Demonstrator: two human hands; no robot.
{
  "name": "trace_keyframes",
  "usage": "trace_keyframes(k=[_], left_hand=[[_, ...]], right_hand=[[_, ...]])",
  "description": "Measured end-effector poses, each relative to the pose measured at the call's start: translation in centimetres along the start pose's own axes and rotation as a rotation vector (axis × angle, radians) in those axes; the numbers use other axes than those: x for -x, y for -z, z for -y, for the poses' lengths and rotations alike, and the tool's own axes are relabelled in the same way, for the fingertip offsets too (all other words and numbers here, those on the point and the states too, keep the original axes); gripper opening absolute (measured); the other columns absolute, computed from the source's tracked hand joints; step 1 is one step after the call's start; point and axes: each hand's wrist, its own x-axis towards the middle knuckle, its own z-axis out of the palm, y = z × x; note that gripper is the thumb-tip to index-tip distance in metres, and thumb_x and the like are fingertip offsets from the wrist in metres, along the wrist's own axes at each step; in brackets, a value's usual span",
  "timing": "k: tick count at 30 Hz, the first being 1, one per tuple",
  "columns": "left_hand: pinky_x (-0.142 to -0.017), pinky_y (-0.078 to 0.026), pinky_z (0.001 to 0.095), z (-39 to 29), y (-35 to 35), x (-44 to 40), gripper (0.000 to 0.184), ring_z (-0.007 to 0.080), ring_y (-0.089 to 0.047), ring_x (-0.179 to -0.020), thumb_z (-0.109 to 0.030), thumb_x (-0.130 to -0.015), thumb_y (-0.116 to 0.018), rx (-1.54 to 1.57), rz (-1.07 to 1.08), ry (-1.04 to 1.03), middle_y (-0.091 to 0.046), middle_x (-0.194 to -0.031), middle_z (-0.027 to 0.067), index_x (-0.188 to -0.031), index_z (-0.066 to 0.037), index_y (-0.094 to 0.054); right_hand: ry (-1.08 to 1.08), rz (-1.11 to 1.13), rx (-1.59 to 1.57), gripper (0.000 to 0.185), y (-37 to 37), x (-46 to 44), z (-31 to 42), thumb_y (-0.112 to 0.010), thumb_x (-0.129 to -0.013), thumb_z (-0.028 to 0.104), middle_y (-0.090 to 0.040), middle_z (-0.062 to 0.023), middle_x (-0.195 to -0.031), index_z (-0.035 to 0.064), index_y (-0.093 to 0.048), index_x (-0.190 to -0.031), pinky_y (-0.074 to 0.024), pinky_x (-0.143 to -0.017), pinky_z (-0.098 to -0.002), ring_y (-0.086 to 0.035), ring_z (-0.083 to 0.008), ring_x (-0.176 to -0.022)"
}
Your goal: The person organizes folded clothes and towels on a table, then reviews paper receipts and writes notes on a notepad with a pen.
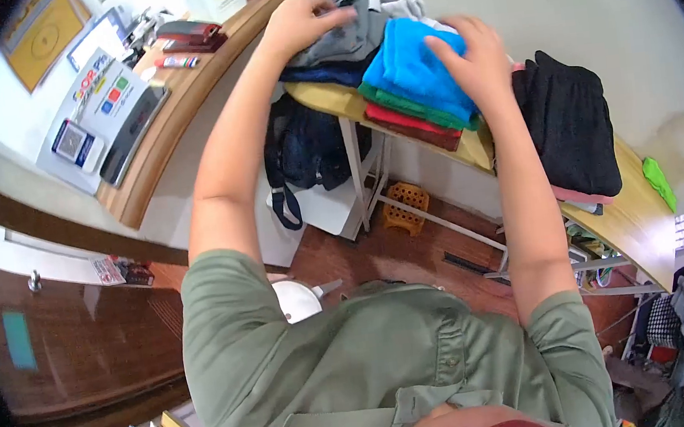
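At the far left of the stacks, my left hand [307,27] reaches over a folded grey garment [352,29]. Its thumb points across the cloth and its fingertips are blurred. My right hand [477,57] lies with thumb and fingers spread against the right side of a bright blue folded cloth [416,60]. Beneath that blue cloth are green folded cloth [405,100] and red folded cloth [411,116]. Dark navy fabric [327,74] sits below the grey garment, and pale grey cloth [399,3] shows behind.
Black folded clothes [568,123] stand right on the yellow-topped table [624,205], near a lime-green cloth [659,183]. A wooden counter [180,97] on the left bears a stapler [192,36] and a QR sign [86,115]. A dark bag [314,141] and an orange stool [405,207] are below.
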Motion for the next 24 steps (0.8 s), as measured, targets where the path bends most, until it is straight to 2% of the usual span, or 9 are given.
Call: trace_keyframes(k=[2, 4, 5, 6, 9, 11, 15, 18, 24], left_hand=[[-0.093, -0.043, 0.0394, 1.0, -3.1, -3.7, 0.06, 0.0288, -0.059, -0.105, -0.063, -0.076, -0.058, -0.053, -0.39, -0.34, -0.063, -0.112, 0.0112, -0.114, -0.017, -0.064], [-0.098, -0.038, 0.0473, 0.9, -7.1, -4.2, 0.06, 0.0316, -0.055, -0.112, -0.065, -0.077, -0.054, -0.502, -0.516, -0.342, -0.059, -0.121, 0.0101, -0.121, -0.024, -0.06], [-0.1, -0.034, 0.0533, 0.9, -8.2, -4.3, 0.06, 0.0344, -0.054, -0.114, -0.066, -0.076, -0.052, -0.159, -0.143, -0.147, -0.057, -0.123, 0.0113, -0.124, -0.03, -0.057], [-0.098, -0.036, 0.0513, 0.6, -8.5, -3.9, 0.06, 0.033, -0.054, -0.114, -0.066, -0.075, -0.053, -0.173, 0.0, -0.117, -0.059, -0.121, 0.0103, -0.121, -0.028, -0.059], [-0.092, -0.041, 0.0465, 0.3, -8.2, -2.8, 0.052, 0.0307, -0.057, -0.106, -0.059, -0.073, -0.06, -0.17, 0.032, -0.208, -0.062, -0.113, 0.0075, -0.111, -0.025, -0.064], [-0.088, -0.041, 0.0436, -0.5, -7.2, -1.3, 0.046, 0.0287, -0.057, -0.103, -0.051, -0.071, -0.066, -0.129, -0.01, -0.285, -0.063, -0.107, 0.0054, -0.105, -0.021, -0.065], [-0.09, -0.039, 0.043, -1.4, -6.3, 0.7, 0.048, 0.0284, -0.055, -0.106, -0.047, -0.07, -0.068, -0.121, 0.006, -0.321, -0.062, -0.11, 0.0079, -0.107, -0.017, -0.065], [-0.092, -0.037, 0.0434, -1.6, -6.5, 0.6, 0.049, 0.0301, -0.054, -0.108, -0.045, -0.07, -0.069, -0.161, -0.004, -0.306, -0.06, -0.113, 0.0109, -0.108, -0.016, -0.064], [-0.095, -0.037, 0.0455, -1.4, -7.6, -0.6, 0.051, 0.0351, -0.051, -0.113, -0.043, -0.072, -0.067, -0.206, -0.021, -0.341, -0.058, -0.117, 0.0158, -0.115, -0.015, -0.062]], right_hand=[[0.225, -0.138, 0.444, 0.07, -3.0, -1.9, -2.2, -0.059, -0.072, 0.066, -0.058, -0.0148, -0.12, 0.0217, -0.055, -0.127, -0.0361, -0.096, -0.0535, -0.054, -0.0356, -0.11], [-0.026, 0.297, 0.451, 0.077, -4.1, -1.3, -0.8, -0.051, -0.068, 0.077, -0.058, -0.0149, -0.12, 0.027, -0.055, -0.127, -0.03, -0.097, -0.0611, -0.053, -0.0384, -0.112], [-0.085, 0.398, 0.459, 0.08, -4.4, -1.1, -0.3, -0.048, -0.067, 0.08, -0.058, -0.0154, -0.12, 0.0277, -0.055, -0.127, -0.0266, -0.098, -0.0634, -0.052, -0.0381, -0.113], [-0.06, 0.33, 0.444, 0.075, -4.6, -0.3, 0.0, -0.051, -0.068, 0.076, -0.058, -0.0169, -0.118, 0.0268, -0.056, -0.125, -0.0243, -0.098, -0.0637, -0.053, -0.0375, -0.111], [-0.066, 0.294, 0.443, 0.068, -4.2, 1.4, 1.4, -0.054, -0.071, 0.07, -0.059, -0.0176, -0.116, 0.0241, -0.058, -0.122, -0.0229, -0.098, -0.0643, -0.052, -0.0376, -0.111], [-0.04, 0.237, 0.489, 0.065, -4.1, 2.0, 2.2, -0.056, -0.073, 0.065, -0.059, -0.0157, -0.114, 0.0225, -0.058, -0.122, -0.0268, -0.097, -0.0591, -0.05, -0.0362, -0.113], [0.021, 0.142, 0.438, 0.062, -4.3, 3.0, 2.1, -0.059, -0.075, 0.06, -0.058, -0.0182, -0.114, 0.0155, -0.06, -0.119, -0.0219, -0.099, -0.0634, -0.049, -0.0385, -0.112], [0.027, 0.075, 0.412, 0.062, -4.8, 3.3, 1.5, -0.058, -0.075, 0.06, -0.057, -0.0187, -0.116, 0.0161, -0.06, -0.12, -0.022, -0.1, -0.0626, -0.048, -0.0381, -0.114], [-0.055, 0.084, 0.322, 0.061, -5.1, 2.9, 0.4, -0.059, -0.076, 0.058, -0.054, -0.0199, -0.12, 0.0158, -0.059, -0.12, -0.0186, -0.101, -0.0632, -0.044, -0.0383, -0.117]])
